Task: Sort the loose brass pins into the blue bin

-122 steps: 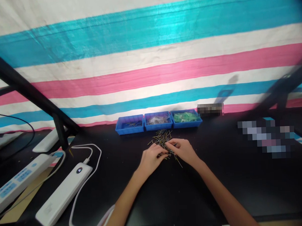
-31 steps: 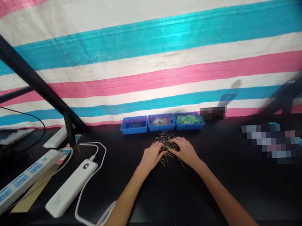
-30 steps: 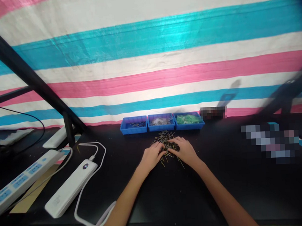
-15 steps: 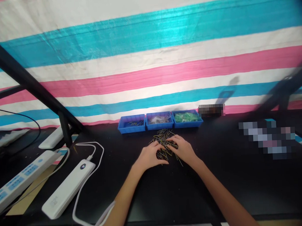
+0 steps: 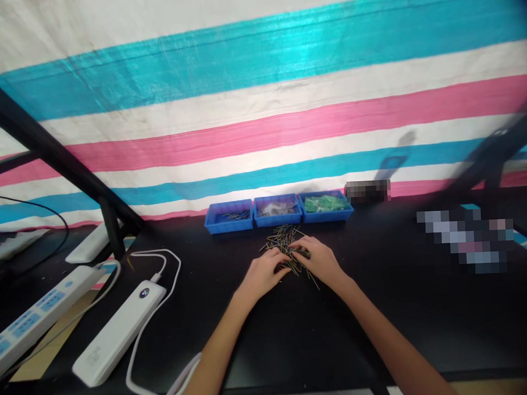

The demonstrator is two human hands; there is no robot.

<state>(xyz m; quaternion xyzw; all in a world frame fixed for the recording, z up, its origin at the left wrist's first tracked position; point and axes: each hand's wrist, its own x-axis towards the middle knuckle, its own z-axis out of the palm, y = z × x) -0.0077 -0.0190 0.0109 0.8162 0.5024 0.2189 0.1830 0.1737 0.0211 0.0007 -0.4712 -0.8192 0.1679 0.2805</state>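
Observation:
A loose pile of thin metal pins (image 5: 283,238) lies on the black table (image 5: 425,307), just in front of three small blue trays. My left hand (image 5: 263,273) rests palm down on the near left side of the pile, fingers curled onto the pins. Opposite it, my right hand (image 5: 319,260) covers the near right side, its fingertips pinching among the pins. Whether either hand has a pin in its grip is too small to tell. The left blue tray (image 5: 228,216) holds a few pins, the middle tray (image 5: 276,211) pale parts, the right tray (image 5: 325,206) green parts.
A white power bank (image 5: 117,335) with a white cable (image 5: 143,354) lies at the front left, beside a white power strip (image 5: 33,318). A black frame post (image 5: 110,230) stands at the left. A striped tarp (image 5: 259,104) hangs behind the table.
Both hands have kept shifting over the near side of the pin pile, the fingers closing and spreading. The view has tilted slightly. The trays have stayed put.

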